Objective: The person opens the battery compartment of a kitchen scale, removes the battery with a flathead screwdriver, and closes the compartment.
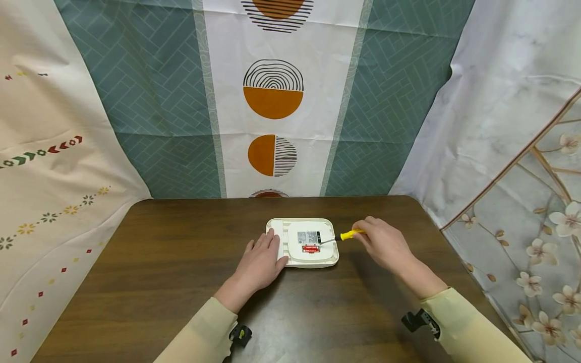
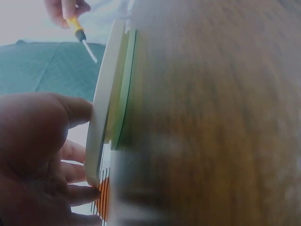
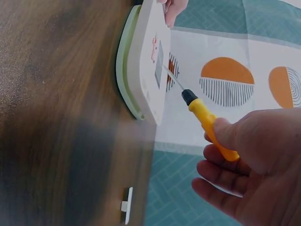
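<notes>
A white rounded device (image 1: pixel 295 257) lies on the table with a printed label (image 1: pixel 308 237) facing up. In an uncovered slot below the label sits a red battery (image 1: pixel 310 248). My left hand (image 1: pixel 260 259) rests on the device's left part, fingers stretched over it and thumb near the front edge. Between thumb and fingers, my right hand (image 1: pixel 381 242) pinches the yellow handle of a screwdriver (image 3: pixel 203 117). The screwdriver's thin metal tip reaches the battery's right end in the head view. A pale green layer (image 3: pixel 123 70) shows under the device in the right wrist view.
A small white plastic piece (image 3: pixel 127 205) lies on the brown wooden table (image 1: pixel 181 252) to the device's right, seen in the right wrist view. Patterned cloths (image 1: pixel 172 101) hang behind the table and on both sides.
</notes>
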Action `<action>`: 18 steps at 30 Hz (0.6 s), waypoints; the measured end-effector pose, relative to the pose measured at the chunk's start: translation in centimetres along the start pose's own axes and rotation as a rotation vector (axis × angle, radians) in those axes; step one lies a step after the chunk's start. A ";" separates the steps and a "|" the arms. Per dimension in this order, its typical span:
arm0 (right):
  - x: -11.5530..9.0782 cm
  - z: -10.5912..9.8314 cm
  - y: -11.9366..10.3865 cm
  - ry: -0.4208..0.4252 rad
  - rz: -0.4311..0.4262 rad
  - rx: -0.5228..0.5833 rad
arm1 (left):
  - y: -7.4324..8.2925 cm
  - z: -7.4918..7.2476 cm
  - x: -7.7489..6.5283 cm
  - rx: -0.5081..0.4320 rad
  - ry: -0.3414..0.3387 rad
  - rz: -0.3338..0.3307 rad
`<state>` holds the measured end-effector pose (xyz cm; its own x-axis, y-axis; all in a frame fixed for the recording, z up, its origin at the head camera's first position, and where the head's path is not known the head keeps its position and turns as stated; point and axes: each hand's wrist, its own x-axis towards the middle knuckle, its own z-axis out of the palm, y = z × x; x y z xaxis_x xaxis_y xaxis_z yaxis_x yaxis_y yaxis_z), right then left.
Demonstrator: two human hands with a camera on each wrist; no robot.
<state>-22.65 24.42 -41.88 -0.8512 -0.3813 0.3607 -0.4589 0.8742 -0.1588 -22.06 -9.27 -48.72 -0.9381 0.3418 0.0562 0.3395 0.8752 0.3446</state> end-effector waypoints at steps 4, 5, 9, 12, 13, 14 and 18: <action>0.0 0.0 -0.2 0.007 -0.025 -0.007 | 0.0 0.0 0.0 0.000 -0.009 -0.006; 0.1 0.1 -0.3 0.007 -0.030 -0.009 | 0.0 0.0 0.0 -0.002 -0.008 -0.005; 0.2 0.2 -0.4 0.005 -0.039 -0.018 | 0.0 0.0 0.0 -0.003 -0.012 -0.009; 0.3 0.3 -0.6 0.004 -0.040 -0.029 | 0.0 0.0 0.0 -0.005 -0.013 -0.012; 0.4 0.3 -0.6 0.002 -0.041 -0.034 | 0.0 0.0 0.0 -0.006 -0.013 -0.013; 0.4 0.4 -0.6 0.000 -0.042 -0.038 | 0.0 0.0 0.0 -0.006 -0.012 -0.013; 0.6 0.5 -0.8 -0.007 -0.052 -0.058 | 0.0 0.0 -0.1 -0.004 -0.011 -0.010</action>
<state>-22.88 23.37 -41.97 -0.8285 -0.4287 0.3604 -0.4873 0.8690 -0.0865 -21.98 -9.29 -48.68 -0.9405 0.3372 0.0426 0.3303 0.8771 0.3487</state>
